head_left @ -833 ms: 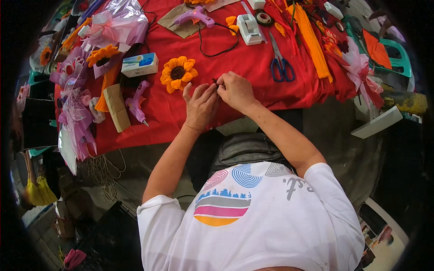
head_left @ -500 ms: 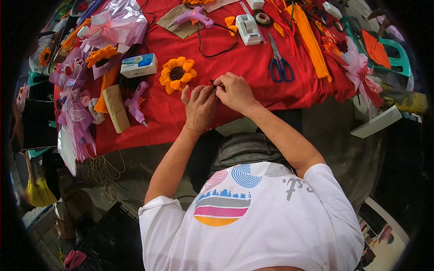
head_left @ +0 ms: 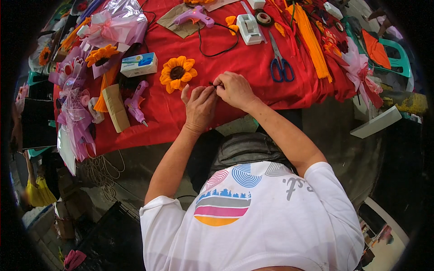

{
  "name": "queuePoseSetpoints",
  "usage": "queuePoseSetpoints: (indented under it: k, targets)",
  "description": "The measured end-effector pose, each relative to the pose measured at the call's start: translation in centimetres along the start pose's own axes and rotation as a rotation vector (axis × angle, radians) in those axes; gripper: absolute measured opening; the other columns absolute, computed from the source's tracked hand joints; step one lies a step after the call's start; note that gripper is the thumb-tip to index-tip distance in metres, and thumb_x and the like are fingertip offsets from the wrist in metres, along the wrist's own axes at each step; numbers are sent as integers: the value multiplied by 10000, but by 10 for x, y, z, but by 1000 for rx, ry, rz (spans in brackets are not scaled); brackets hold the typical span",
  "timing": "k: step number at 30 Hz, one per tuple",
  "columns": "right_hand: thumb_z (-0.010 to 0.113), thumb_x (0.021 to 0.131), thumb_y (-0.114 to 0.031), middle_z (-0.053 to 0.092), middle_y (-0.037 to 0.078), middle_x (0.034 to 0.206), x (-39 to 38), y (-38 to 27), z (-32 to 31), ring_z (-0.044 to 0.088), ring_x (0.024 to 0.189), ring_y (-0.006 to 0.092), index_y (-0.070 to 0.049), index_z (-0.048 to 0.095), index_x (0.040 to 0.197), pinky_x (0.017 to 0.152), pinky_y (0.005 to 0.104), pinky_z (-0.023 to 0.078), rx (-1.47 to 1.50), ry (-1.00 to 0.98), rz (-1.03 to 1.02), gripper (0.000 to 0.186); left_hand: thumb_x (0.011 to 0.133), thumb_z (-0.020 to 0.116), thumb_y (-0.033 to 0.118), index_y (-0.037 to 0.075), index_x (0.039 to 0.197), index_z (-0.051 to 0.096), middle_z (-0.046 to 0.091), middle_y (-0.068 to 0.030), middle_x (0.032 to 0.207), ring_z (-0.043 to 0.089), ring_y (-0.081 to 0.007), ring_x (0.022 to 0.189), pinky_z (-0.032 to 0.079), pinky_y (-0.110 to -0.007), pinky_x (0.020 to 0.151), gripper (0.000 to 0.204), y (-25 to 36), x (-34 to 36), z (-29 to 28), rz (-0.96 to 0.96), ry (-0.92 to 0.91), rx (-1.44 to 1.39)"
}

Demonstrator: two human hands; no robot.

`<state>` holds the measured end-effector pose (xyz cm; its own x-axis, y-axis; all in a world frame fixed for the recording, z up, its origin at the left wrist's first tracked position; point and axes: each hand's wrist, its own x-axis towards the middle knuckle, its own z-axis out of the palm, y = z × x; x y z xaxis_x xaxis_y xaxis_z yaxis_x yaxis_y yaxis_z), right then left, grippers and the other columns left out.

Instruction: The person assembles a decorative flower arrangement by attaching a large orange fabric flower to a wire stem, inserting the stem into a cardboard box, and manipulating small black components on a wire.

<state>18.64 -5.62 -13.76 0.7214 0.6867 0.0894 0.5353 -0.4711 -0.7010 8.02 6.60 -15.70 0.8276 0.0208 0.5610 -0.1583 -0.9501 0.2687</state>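
Over the near edge of the red cloth, my left hand [head_left: 200, 106] and my right hand [head_left: 236, 91] meet at the fingertips. Both are closed in a pinch on a small dark piece [head_left: 211, 83]; only a bit of it shows between the fingers, so its kind is unclear. Just left of it lies an orange fuzzy sunflower [head_left: 190, 72] with a dark brown centre, not touched by either hand. Scissors [head_left: 281, 67] with dark blue handles rest to the right, blades pointing away.
Lilac glue guns [head_left: 134, 103] [head_left: 194, 17] lie left and far. Around them are a small box [head_left: 139, 65], a folded brown paper [head_left: 116, 108] and a white tape dispenser [head_left: 248, 30]. Orange pipe cleaners [head_left: 309, 43] lie right, wrapped bouquets [head_left: 74, 108] left. A black cord [head_left: 217, 55] curls mid-table.
My fingertips have shifted slightly around the dark piece, and less of it shows. My right forearm has moved a little; the things on the cloth stay put.
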Motion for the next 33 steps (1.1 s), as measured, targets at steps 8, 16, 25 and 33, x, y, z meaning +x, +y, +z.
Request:
queuePoseSetpoints:
  k: [8,16,25,33]
  targets:
    - [585,746,-158,637,131,871,3,-1,-6,615,881,317,-59,662,860,798,442,472,-25,-82,1,170,757,663,175,164,918,668,622,39,1008,545,-155,1004,210,-472,1042,161,-1,0,-2,-2,-7,22]
    - [583,744,-166,643,139,898,11,5,-11,621,891,322,-50,663,876,800,437,491,7,-171,33,194,776,667,210,173,952,654,625,17,1061,520,-201,1115,195,-509,1055,179,-3,5,-2,25,-27,60]
    - [603,742,-158,631,123,846,7,6,-7,621,833,307,-55,660,857,744,416,494,-24,-101,-21,164,775,663,209,170,944,656,626,24,1051,529,-193,1095,185,-498,1061,173,-1,3,0,3,-37,57]
    - [610,739,-143,619,113,796,6,7,-7,619,783,293,-51,656,830,701,397,497,-33,-43,-113,138,769,668,219,167,914,672,624,36,1035,528,-189,1088,192,-477,1062,154,-1,2,-1,-5,-14,49]
